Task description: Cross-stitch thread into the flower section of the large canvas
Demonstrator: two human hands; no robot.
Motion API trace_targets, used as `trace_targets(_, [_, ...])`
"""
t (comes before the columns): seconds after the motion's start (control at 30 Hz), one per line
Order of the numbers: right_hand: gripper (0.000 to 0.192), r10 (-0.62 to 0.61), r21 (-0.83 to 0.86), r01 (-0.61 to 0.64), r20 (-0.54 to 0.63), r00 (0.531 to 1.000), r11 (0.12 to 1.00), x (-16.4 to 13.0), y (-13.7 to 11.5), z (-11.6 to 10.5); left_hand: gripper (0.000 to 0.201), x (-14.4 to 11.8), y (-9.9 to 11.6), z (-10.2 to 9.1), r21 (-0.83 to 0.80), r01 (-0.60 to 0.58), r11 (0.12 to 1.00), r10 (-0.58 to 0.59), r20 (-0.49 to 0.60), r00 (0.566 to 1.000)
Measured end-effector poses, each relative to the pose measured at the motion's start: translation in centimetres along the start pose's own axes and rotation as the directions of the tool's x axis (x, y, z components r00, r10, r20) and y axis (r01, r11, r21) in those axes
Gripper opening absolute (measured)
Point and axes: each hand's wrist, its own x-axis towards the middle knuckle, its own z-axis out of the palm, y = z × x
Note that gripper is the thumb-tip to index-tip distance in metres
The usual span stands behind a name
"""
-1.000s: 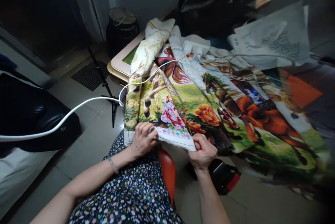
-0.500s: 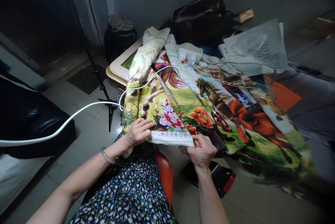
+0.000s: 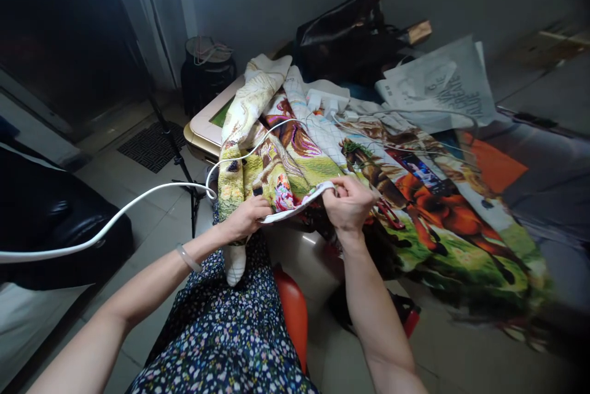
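Note:
A large cross-stitch cloth (image 3: 318,166) with horses, flowers and grass lies draped over a table, its left part rolled up. My left hand (image 3: 249,217) is closed on the white lower edge near the roll. My right hand (image 3: 349,202) grips the same edge farther right, holding it raised, with fingers curled round the fabric. Between the two hands the white border sags in a curve, and the pink flower pattern is partly folded out of sight. Red-handled scissors (image 3: 391,217) rest on the cloth right of my right hand.
A white cable (image 3: 152,190) crosses from the left to a power strip (image 3: 328,98) on the cloth. A phone (image 3: 417,166) lies on the cloth. Behind are a dark bag (image 3: 345,31) and a pale plastic bag (image 3: 437,83). A tripod (image 3: 184,173) stands left; an orange stool (image 3: 295,314) is below.
My right hand has lifted the cloth's lower edge up and away from me, folding over the flower pattern. My left hand has risen slightly, still gripping the edge.

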Motion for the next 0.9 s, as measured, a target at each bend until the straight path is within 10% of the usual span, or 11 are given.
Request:
trace_targets(0.3, [0.015, -0.037, -0.005, 0.037, 0.046, 0.998, 0.999, 3.7, -0.9, 6.1, 0.019, 1.0, 1.8, -3.2, -0.241, 0.329, 0.913, -0.328, 0.047, 0.944])
trace_targets(0.53, [0.017, 0.037, -0.126, 0.004, 0.319, 0.947, 0.992, 2.5, 0.3, 10.2, 0.027, 3.3, 1.8, -3.2, -0.732, 0.446, 0.514, -0.613, 0.05, 0.788])
trace_targets(0.9, [0.035, 0.155, 0.395, -0.214, 0.176, 0.972, 0.894, -3.0, -3.1, -0.6, 0.029, 2.9, 2.4, -3.5, -0.703, 0.523, 0.482, -0.667, 0.093, 0.739])
